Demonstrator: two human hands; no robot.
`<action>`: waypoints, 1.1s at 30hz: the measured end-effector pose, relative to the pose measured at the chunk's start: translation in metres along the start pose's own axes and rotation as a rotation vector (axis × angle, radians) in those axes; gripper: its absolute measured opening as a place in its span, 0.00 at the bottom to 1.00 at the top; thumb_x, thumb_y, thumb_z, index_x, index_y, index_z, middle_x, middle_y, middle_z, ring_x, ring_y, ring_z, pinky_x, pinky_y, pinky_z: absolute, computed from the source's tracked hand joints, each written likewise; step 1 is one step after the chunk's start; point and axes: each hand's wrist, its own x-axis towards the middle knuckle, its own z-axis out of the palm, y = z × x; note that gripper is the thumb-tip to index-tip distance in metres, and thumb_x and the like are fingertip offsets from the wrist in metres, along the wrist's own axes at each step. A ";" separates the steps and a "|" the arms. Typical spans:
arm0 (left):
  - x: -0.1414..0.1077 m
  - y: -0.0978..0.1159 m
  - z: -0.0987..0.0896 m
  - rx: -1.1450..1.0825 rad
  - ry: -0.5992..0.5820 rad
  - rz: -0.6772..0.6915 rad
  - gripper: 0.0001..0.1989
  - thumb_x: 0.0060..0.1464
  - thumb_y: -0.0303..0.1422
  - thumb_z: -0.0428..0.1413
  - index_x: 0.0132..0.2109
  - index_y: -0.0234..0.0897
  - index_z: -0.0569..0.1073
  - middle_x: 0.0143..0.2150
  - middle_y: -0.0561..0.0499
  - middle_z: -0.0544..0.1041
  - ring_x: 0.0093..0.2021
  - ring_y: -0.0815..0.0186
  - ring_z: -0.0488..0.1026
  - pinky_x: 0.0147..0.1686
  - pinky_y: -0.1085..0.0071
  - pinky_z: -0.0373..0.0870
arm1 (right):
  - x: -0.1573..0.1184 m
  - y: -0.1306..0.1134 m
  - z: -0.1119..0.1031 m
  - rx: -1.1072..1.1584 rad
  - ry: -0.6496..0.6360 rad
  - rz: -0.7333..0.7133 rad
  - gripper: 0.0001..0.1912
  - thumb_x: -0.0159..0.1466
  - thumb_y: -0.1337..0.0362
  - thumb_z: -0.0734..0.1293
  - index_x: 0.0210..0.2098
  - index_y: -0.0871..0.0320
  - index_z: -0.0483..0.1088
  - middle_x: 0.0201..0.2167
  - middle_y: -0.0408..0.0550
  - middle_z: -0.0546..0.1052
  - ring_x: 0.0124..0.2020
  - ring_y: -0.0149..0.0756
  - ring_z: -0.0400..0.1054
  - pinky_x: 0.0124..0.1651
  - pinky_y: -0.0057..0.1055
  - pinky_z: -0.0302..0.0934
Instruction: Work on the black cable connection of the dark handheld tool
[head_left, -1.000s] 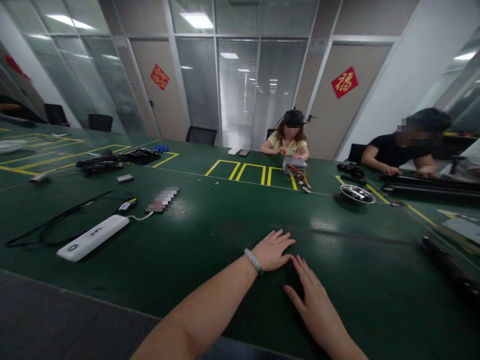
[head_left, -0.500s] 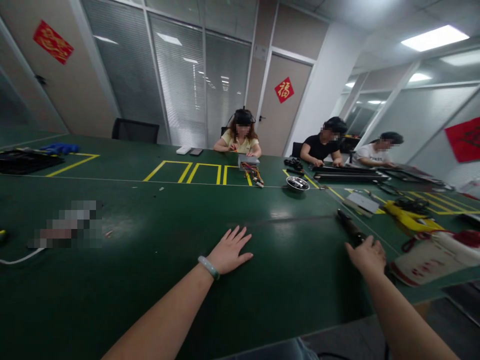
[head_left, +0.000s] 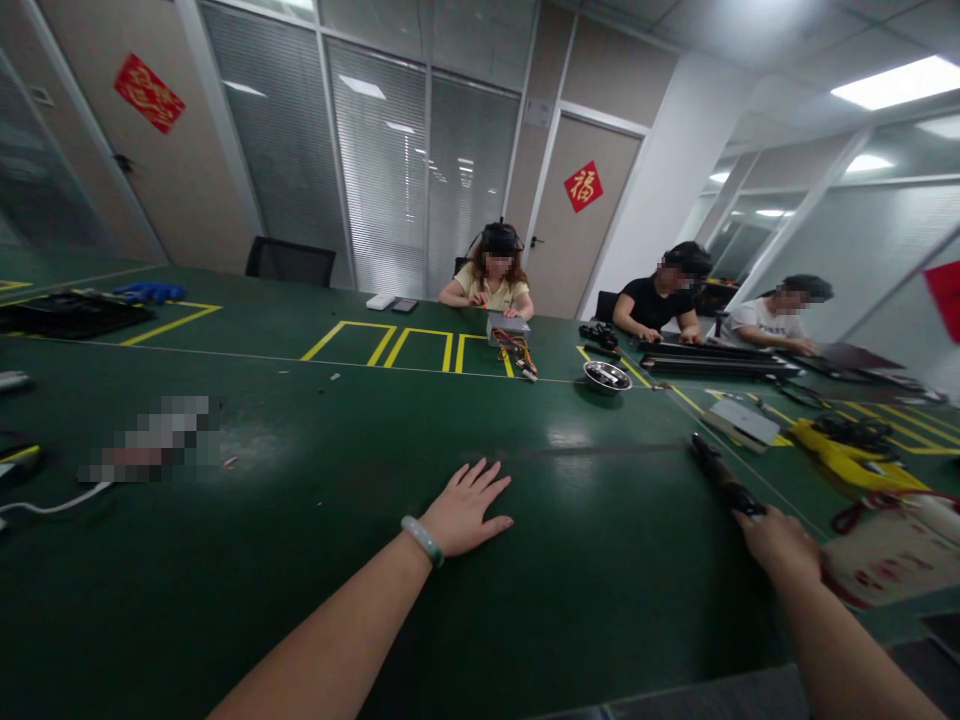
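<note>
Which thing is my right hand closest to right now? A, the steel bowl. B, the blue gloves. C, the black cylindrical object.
C: the fingertips of the right hand reach the end of the black cylindrical object, while the steel bowl sits farther up the table.

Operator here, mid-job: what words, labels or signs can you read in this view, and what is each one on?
"福": gold character on the red sign on the back door.
Unreadable: the gold characters on the tilted red sign on the left door, too blurred.
Unreadable: the pixelated patch on the green table, obscured.
</note>
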 end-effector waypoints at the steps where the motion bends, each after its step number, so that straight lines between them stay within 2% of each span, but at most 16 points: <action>1: 0.000 0.000 0.000 -0.002 -0.005 0.000 0.35 0.60 0.58 0.40 0.69 0.51 0.49 0.72 0.52 0.43 0.71 0.52 0.38 0.67 0.48 0.39 | -0.002 -0.003 -0.002 0.000 -0.049 -0.002 0.35 0.58 0.42 0.56 0.46 0.67 0.71 0.39 0.70 0.72 0.40 0.64 0.69 0.39 0.51 0.61; 5: 0.001 0.000 0.001 0.001 0.006 0.002 0.36 0.60 0.59 0.39 0.70 0.50 0.48 0.72 0.52 0.43 0.71 0.53 0.38 0.67 0.48 0.38 | -0.020 -0.018 -0.010 0.075 -0.202 0.000 0.35 0.60 0.41 0.55 0.44 0.66 0.72 0.37 0.66 0.74 0.38 0.58 0.70 0.37 0.44 0.62; 8: 0.001 0.000 0.001 -0.005 0.005 -0.006 0.37 0.60 0.59 0.40 0.70 0.49 0.47 0.72 0.52 0.43 0.71 0.53 0.38 0.67 0.48 0.38 | -0.041 -0.035 -0.016 0.207 -0.242 -0.020 0.35 0.61 0.41 0.55 0.46 0.66 0.72 0.37 0.63 0.75 0.38 0.54 0.71 0.38 0.41 0.62; 11: 0.001 -0.001 0.001 -0.024 0.008 -0.013 0.39 0.59 0.59 0.41 0.71 0.48 0.43 0.72 0.51 0.42 0.71 0.53 0.39 0.67 0.49 0.39 | -0.065 -0.064 -0.022 0.300 -0.245 -0.111 0.35 0.61 0.41 0.56 0.50 0.65 0.70 0.42 0.61 0.75 0.43 0.52 0.71 0.42 0.39 0.62; 14: 0.001 0.000 0.000 -0.027 0.055 -0.028 0.42 0.58 0.58 0.46 0.71 0.48 0.38 0.73 0.49 0.39 0.71 0.52 0.40 0.67 0.50 0.42 | -0.090 -0.110 -0.031 0.369 -0.247 -0.285 0.32 0.62 0.44 0.57 0.54 0.64 0.68 0.49 0.59 0.73 0.48 0.49 0.68 0.49 0.38 0.61; 17: 0.002 0.008 -0.005 0.019 0.159 0.033 0.46 0.56 0.55 0.51 0.71 0.46 0.36 0.73 0.48 0.37 0.71 0.53 0.39 0.68 0.52 0.42 | -0.118 -0.170 -0.044 0.406 -0.296 -0.542 0.28 0.64 0.48 0.59 0.56 0.61 0.67 0.51 0.56 0.71 0.50 0.46 0.66 0.54 0.38 0.59; 22: 0.000 0.028 -0.011 0.133 0.293 0.250 0.45 0.55 0.47 0.57 0.71 0.45 0.42 0.72 0.49 0.44 0.71 0.57 0.40 0.69 0.56 0.38 | -0.167 -0.274 -0.059 0.498 -0.410 -0.995 0.23 0.65 0.58 0.64 0.57 0.57 0.65 0.53 0.53 0.69 0.53 0.41 0.64 0.58 0.38 0.57; 26: -0.004 0.029 -0.012 0.139 0.307 0.246 0.46 0.51 0.38 0.61 0.70 0.46 0.45 0.71 0.50 0.48 0.70 0.59 0.48 0.68 0.58 0.45 | -0.198 -0.346 -0.055 0.460 -0.474 -1.210 0.28 0.60 0.64 0.68 0.59 0.63 0.65 0.57 0.58 0.67 0.58 0.45 0.60 0.63 0.40 0.52; 28: -0.005 0.025 -0.012 0.123 0.325 0.176 0.47 0.48 0.32 0.61 0.70 0.46 0.45 0.72 0.49 0.47 0.68 0.59 0.53 0.66 0.59 0.51 | -0.208 -0.372 -0.051 0.444 -0.500 -1.252 0.29 0.59 0.69 0.67 0.60 0.64 0.64 0.58 0.57 0.67 0.59 0.44 0.60 0.64 0.37 0.51; 30: -0.006 0.021 -0.013 0.114 0.348 0.106 0.49 0.46 0.29 0.60 0.70 0.46 0.45 0.72 0.48 0.46 0.66 0.58 0.56 0.64 0.60 0.55 | -0.212 -0.387 -0.050 0.435 -0.511 -1.259 0.30 0.58 0.71 0.66 0.60 0.63 0.64 0.58 0.56 0.68 0.59 0.43 0.61 0.64 0.35 0.51; 33: -0.005 0.018 -0.012 0.118 0.360 0.083 0.48 0.46 0.28 0.60 0.70 0.45 0.45 0.71 0.47 0.47 0.66 0.58 0.57 0.63 0.60 0.56 | -0.212 -0.385 -0.057 0.403 -0.496 -1.225 0.31 0.58 0.69 0.67 0.61 0.66 0.63 0.57 0.61 0.67 0.58 0.47 0.60 0.64 0.40 0.50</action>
